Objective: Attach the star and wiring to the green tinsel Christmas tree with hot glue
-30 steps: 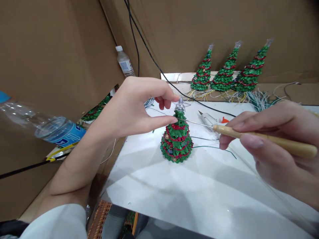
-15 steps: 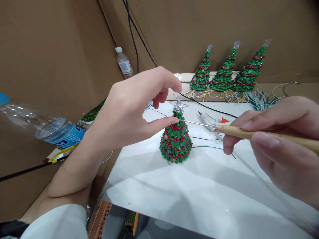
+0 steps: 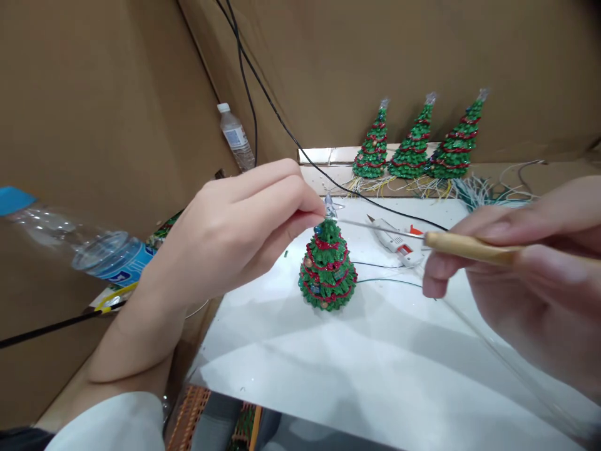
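Note:
A small green Christmas tree [image 3: 328, 269] with red garlands stands upright on the white board, a clear star [image 3: 330, 205] at its tip. My left hand [image 3: 235, 232] reaches in from the left, thumb and forefinger pinched together at the star's left side. Part of the star is hidden by these fingertips. In my right hand [image 3: 521, 263] is a wooden-handled tool [image 3: 469, 246] with a thin metal shaft, held like a pen. Its shaft points left, and the tip ends near the base of the star. Thin wires extend from the tree's right side.
Behind the board stand three similar trees [image 3: 410, 150] with loose wires beneath them. A white glue gun [image 3: 394, 241] lies right of the near tree. Plastic bottles [image 3: 113, 257] are at the left, and a black cable [image 3: 282, 122] crosses the back. Cardboard walls surround the workspace.
My left thumb and forefinger have closed from a wide gap into a pinch at the star. The tool's tip has shifted up toward the star's base. The view has tilted slightly.

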A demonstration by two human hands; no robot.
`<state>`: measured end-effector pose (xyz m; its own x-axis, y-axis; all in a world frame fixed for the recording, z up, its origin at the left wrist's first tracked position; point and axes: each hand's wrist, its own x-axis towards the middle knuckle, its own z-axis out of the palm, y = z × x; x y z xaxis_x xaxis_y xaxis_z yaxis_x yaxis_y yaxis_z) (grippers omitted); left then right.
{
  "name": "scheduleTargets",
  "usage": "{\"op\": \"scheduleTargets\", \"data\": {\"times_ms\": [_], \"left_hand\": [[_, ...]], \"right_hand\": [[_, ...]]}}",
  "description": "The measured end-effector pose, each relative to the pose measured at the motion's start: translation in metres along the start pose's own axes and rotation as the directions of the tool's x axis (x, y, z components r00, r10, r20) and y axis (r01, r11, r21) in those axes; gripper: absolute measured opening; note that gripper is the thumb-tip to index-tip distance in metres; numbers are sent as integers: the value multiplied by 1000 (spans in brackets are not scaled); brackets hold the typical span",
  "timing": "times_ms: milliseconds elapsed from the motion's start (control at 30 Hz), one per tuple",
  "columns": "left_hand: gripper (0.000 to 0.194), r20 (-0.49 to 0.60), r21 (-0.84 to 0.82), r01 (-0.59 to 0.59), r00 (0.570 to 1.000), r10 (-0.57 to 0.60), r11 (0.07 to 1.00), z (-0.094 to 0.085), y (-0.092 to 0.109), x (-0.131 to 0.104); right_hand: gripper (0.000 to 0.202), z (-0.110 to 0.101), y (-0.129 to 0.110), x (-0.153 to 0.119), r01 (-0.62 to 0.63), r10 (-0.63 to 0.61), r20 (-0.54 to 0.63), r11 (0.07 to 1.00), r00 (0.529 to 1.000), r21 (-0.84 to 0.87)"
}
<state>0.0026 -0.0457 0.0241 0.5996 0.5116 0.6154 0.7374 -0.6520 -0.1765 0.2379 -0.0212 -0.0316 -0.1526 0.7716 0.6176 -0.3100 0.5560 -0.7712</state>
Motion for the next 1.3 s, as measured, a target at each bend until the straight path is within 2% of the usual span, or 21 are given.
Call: {"op": "scheduleTargets", "data": {"times_ms": [67, 133, 200, 300, 367, 433, 567, 800, 967, 1133, 1233, 1300], "left_hand": [[6, -14, 4, 27, 1000, -27, 1000, -1, -1, 0], [7, -6, -7, 34, 999, -34, 999, -3, -1, -1], [8, 14, -28, 35, 999, -35, 999, -6, -1, -1], [9, 32, -63, 30, 999, -28, 998, -8, 1, -1], [10, 30, -79, 19, 999, -16, 997, -9, 1, -1], [10, 30, -78, 21, 999, -19, 997, -9, 0, 0], [11, 29, -55, 36, 999, -34, 998, -8, -5, 0], [10, 69, -28, 18, 997, -16, 999, -5, -9, 1], [23, 122, -39, 26, 992, -21, 999, -5, -9, 1], [41, 23, 8, 10, 1000, -11, 1000, -4, -18, 2], [32, 25, 94, 47, 998, -50, 994, -2, -31, 0], [22, 21, 149, 115, 993, -119, 982, 0, -42, -3]], "right_hand": [[2, 0, -1, 1, 20, -21, -125, 1000, 992, -5], [1, -1, -1, 2, 23, -26, -139, 999, 990, -27], [7, -4, 2, 2, -7, 5, -19, 997, 1000, -77], [16, -9, 9, 2, 53, -22, 186, 985, 982, -163], [15, -11, 14, 2, 116, -63, 252, 973, 966, -200], [11, -13, 16, 3, 123, -55, 289, 966, 956, -226], [7, -16, 14, 4, 39, 23, 285, 977, 958, -208], [6, -13, 10, 6, -165, 164, 287, 986, 944, -20], [3, -13, 8, 8, -201, 190, 288, 980, 938, 7], [5, -14, 8, 7, -232, 219, 336, 973, 916, -2], [6, -14, 9, 8, -238, 220, 349, 971, 911, 9], [6, -15, 9, 9, -235, 222, 341, 972, 914, -2]]}}
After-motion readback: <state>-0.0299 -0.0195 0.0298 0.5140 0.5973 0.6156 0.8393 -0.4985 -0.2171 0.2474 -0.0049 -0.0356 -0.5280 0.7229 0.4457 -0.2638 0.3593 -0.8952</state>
